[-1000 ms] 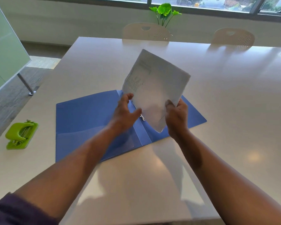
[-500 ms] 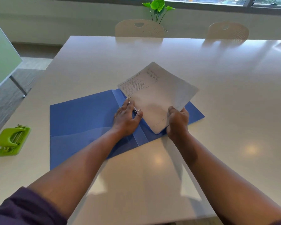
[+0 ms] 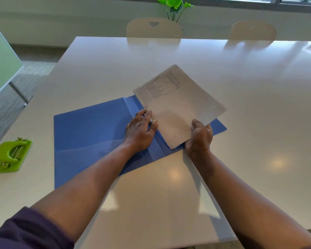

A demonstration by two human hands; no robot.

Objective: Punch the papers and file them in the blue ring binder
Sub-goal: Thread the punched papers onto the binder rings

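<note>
The blue ring binder [image 3: 90, 133] lies open and flat on the white table [image 3: 169, 186]. A stack of white papers [image 3: 180, 106] with printed text near its far edge rests over the binder's right half. My left hand [image 3: 139, 132] sits at the papers' left edge, fingers on the metal rings [image 3: 153, 123] at the spine. My right hand [image 3: 199, 136] grips the stack's near corner. Whether the holes sit on the rings is hidden by my left hand.
A green hole punch [image 3: 11, 155] stands near the table's left edge. Two cream chairs [image 3: 153, 28] are tucked in at the far side, with a green plant [image 3: 175, 5] behind them. A green-panelled board stands on the floor at left.
The papers have come down from an upright, tilted hold to lying nearly flat over the binder's right half. My left hand moved from the sheet's edge down onto the rings.
</note>
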